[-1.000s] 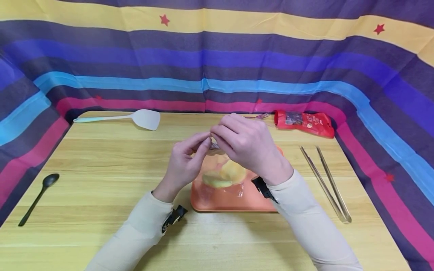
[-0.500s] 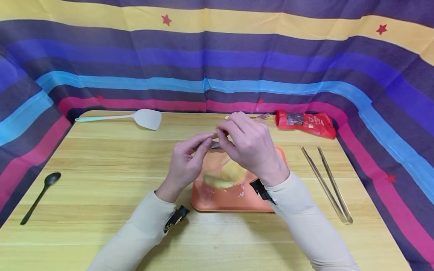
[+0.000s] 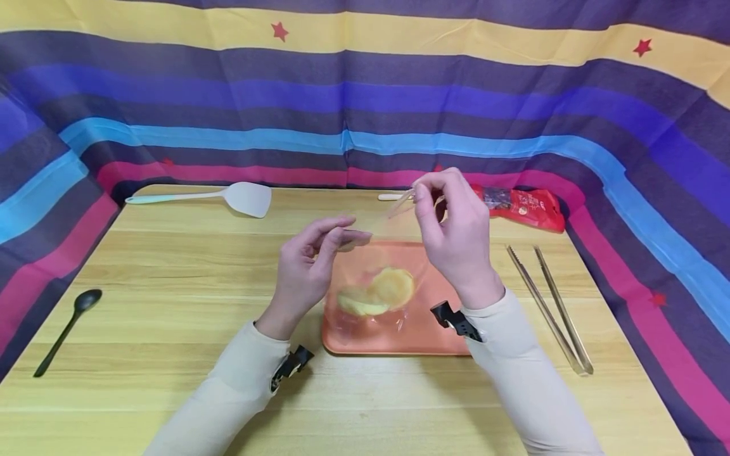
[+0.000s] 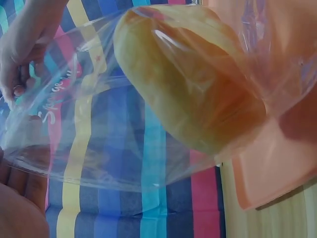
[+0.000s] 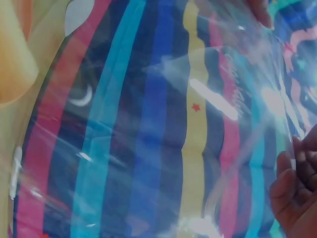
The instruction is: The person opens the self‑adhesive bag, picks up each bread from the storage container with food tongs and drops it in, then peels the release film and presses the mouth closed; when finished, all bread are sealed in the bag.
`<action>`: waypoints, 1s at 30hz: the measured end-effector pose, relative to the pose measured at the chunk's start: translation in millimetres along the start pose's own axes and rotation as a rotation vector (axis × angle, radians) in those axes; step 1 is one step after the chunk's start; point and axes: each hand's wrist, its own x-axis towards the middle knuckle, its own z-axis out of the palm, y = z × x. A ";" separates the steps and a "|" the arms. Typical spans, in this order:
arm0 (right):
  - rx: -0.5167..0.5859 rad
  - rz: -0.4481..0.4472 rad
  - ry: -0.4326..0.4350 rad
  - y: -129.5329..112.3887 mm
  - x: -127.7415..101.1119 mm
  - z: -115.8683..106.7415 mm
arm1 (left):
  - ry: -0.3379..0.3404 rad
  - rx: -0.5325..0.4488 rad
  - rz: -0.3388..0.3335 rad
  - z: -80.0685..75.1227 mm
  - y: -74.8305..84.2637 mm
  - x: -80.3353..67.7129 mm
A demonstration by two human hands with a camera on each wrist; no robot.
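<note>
Both hands [image 3: 456, 234] pinch clear bag [image 3: 373, 278] mouth, seemingly apart; bun [image 3: 379, 291] hangs below grip.

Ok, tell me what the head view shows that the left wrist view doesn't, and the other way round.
Only the head view shows the wooden table, white spatula, black spoon, metal tongs, red packet, and both hands whole: left hand and right hand each pinching the bag's top edge, pulled apart.

Only the left wrist view shows white lettering on the film, seen from below.

Both show the clear plastic bag, the yellow bun inside it, and the orange tray.
</note>
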 end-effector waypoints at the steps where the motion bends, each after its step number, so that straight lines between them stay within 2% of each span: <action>1: 0.016 0.033 0.009 1.0 -0.2 -1.8 | 0.004 -0.013 -0.003 0.0 -0.5 -0.2; 8: 0.142 0.255 0.101 9.7 1.1 -15.0 | 0.050 -0.040 -0.019 -0.8 -1.8 -0.1; 14: 0.397 0.431 0.215 24.4 2.5 -28.3 | 0.073 -0.060 -0.030 -2.2 -1.9 0.7; 20: 0.610 0.513 0.351 41.4 4.1 -44.1 | 0.090 -0.074 -0.046 -3.5 -2.1 1.0; 23: 0.669 0.529 0.425 49.5 4.9 -51.5 | 0.098 -0.070 -0.059 -4.9 -2.9 0.5; 30: 0.847 0.664 0.647 67.2 6.5 -69.9 | 0.111 -0.087 -0.070 -7.8 -4.3 0.0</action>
